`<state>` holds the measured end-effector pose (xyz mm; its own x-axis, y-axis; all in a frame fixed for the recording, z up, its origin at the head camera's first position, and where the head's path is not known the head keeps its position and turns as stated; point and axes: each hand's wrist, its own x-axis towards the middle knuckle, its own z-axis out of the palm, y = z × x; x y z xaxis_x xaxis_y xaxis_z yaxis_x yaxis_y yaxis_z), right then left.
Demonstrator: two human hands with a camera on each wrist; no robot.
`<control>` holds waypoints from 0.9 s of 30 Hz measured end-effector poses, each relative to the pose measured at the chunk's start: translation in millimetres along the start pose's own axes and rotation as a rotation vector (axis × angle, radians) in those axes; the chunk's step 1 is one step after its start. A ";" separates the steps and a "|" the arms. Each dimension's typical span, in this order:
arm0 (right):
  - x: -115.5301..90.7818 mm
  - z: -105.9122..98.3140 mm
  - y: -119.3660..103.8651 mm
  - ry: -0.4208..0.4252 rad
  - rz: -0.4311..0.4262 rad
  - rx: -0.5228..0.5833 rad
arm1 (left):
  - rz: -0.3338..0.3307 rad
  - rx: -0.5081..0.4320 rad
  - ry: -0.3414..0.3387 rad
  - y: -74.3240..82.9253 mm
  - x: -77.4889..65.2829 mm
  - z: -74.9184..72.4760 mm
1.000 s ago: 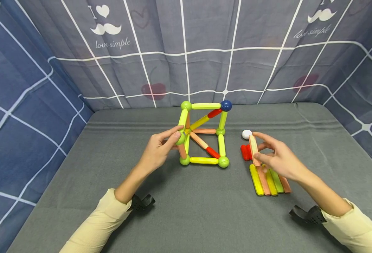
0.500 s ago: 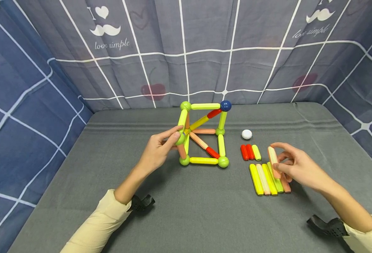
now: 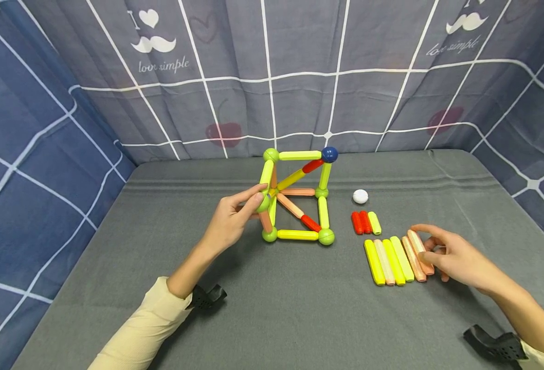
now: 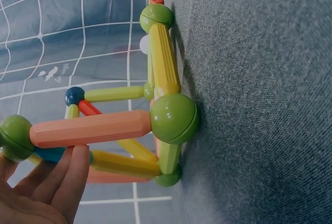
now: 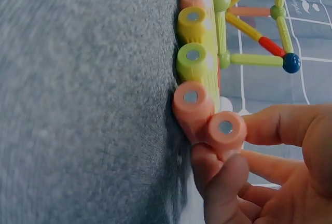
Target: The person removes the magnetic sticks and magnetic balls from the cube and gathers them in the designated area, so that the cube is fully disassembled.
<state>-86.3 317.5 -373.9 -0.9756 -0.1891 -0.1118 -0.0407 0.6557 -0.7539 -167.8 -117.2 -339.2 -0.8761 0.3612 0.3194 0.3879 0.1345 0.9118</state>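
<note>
In the head view, a cube-like frame of magnetic rods and balls (image 3: 298, 235) stands mid-table. My left hand (image 3: 232, 218) grips a green ball (image 4: 16, 137) at its near upper left corner, thumb and finger on either side. A blue ball (image 3: 329, 154) sits at the frame's far right top. My right hand (image 3: 457, 259) pinches an orange magnetic rod (image 5: 226, 127) between thumb and fingers. That rod leans against another orange rod (image 5: 191, 97), the rightmost in a row of yellow, green and orange rods (image 3: 396, 262). My lower right fingers are partly hidden in the head view.
Behind the row lie two short red rods (image 3: 361, 222) and a short light green rod (image 3: 375, 223). Farther back is a white ball (image 3: 360, 196). The grey table (image 3: 272, 318) meets a checked curtain (image 3: 300, 103) at the back and sides.
My right hand has carried the orange rod rightward and toward me, from beside the red rods, over the row, to its right end. The left hand stays on the frame.
</note>
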 end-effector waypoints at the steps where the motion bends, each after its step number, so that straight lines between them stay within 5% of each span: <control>1: -0.1 0.0 0.4 -0.014 0.002 0.003 | 0.000 0.003 0.000 -0.2 0.0 -0.1; 20: -4.2 -6.5 8.5 -0.056 -0.085 -0.083 | -0.011 0.014 0.002 -0.6 -0.5 -0.2; 27: -3.8 -5.1 7.9 -0.071 -0.044 -0.068 | -0.006 0.006 0.010 0.1 -0.5 0.2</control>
<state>-84.0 327.2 -376.1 -0.9548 -0.2688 -0.1267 -0.1005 0.6933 -0.7136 -167.2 -117.2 -339.3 -0.8812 0.3508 0.3170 0.3846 0.1420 0.9121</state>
